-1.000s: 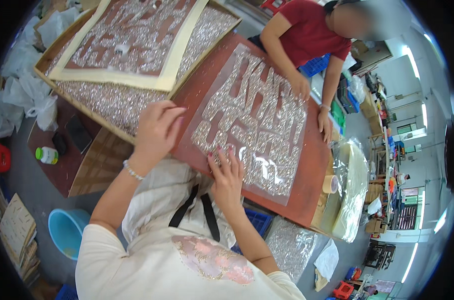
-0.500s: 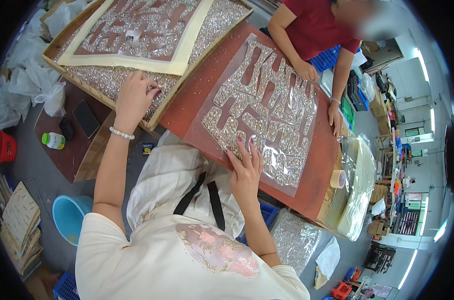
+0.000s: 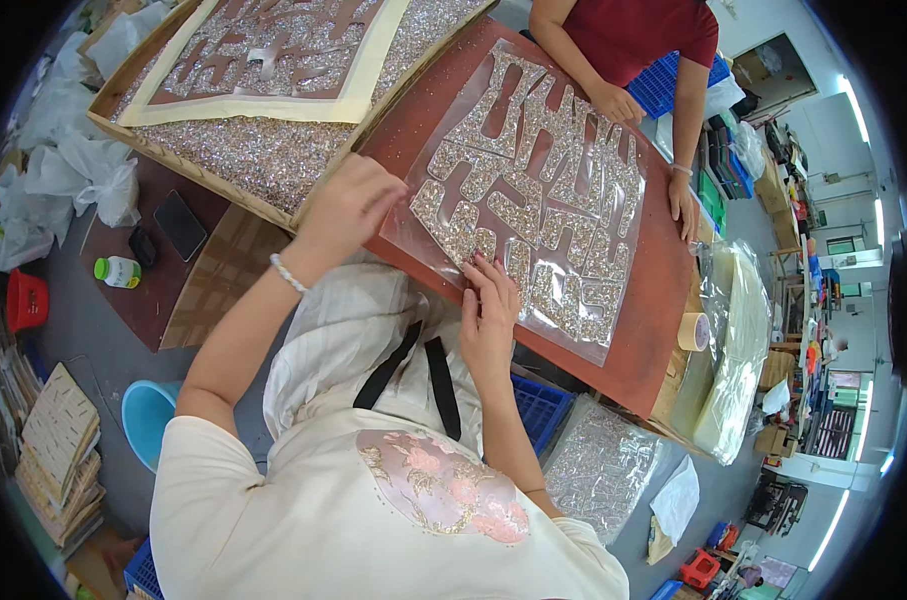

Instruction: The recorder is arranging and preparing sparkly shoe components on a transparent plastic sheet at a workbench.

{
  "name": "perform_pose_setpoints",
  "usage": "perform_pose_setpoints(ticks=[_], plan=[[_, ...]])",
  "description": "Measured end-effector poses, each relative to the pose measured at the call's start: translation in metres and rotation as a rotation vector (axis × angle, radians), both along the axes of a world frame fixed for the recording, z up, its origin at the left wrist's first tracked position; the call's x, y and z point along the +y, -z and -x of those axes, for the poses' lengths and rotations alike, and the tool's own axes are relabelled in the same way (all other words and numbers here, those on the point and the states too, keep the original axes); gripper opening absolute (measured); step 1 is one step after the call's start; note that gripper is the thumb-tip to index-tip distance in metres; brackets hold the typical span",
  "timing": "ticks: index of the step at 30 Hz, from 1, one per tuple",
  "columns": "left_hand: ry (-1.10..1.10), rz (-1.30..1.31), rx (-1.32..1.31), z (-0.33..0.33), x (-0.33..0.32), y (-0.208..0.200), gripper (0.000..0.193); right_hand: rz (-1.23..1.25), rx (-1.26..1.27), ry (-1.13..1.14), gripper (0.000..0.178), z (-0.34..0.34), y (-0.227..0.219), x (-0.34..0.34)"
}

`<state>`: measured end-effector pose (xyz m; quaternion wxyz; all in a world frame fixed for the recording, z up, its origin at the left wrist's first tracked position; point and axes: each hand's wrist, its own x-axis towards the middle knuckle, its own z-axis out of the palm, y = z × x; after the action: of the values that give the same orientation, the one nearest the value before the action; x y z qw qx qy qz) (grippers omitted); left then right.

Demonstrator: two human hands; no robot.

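My left hand (image 3: 348, 205) hovers between the wooden tray and the near left edge of a clear plastic sheet (image 3: 405, 236). Its fingers are drawn together in a pinch, and whatever they hold is too small or hidden. Glittering cut-out shapes (image 3: 508, 205), covered in small stones, lie over most of the sheet. At the sheet's near edge, my right hand (image 3: 490, 305) rests with its fingers stretched out, fingertips touching the lowest shapes. The wooden tray (image 3: 188, 183) at the upper left is filled with loose glittering stones (image 3: 273, 150).
A pale-bordered frame (image 3: 263, 108) lies on the stones. Across the reddish board (image 3: 633, 340) stands a person in a red shirt (image 3: 633, 40), hands at its far edge. A tape roll (image 3: 693, 332) and clear plastic sheets (image 3: 728, 370) lie right. A phone (image 3: 180, 225) and blue bucket (image 3: 149, 420) are left.
My left hand has left the stones in the tray and moved right, toward the plastic sheet. My right hand stays at the near edge, its fingers slightly closer together.
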<state>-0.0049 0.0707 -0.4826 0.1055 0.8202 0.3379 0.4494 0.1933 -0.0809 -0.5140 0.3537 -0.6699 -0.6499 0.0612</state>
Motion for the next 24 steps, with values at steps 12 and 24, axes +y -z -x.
perform_pose_setpoints(ticks=[12, 24], plan=[[0.281, -0.106, 0.120, -0.079, -0.019, 0.018, 0.007, -0.036, 0.251, 0.030, 0.027, -0.057, -0.007, -0.015], [0.307, -0.169, 0.193, -0.071, -0.008, 0.035, 0.017, -0.060, 0.363, 0.018, 0.027, -0.031, -0.003, -0.018]])
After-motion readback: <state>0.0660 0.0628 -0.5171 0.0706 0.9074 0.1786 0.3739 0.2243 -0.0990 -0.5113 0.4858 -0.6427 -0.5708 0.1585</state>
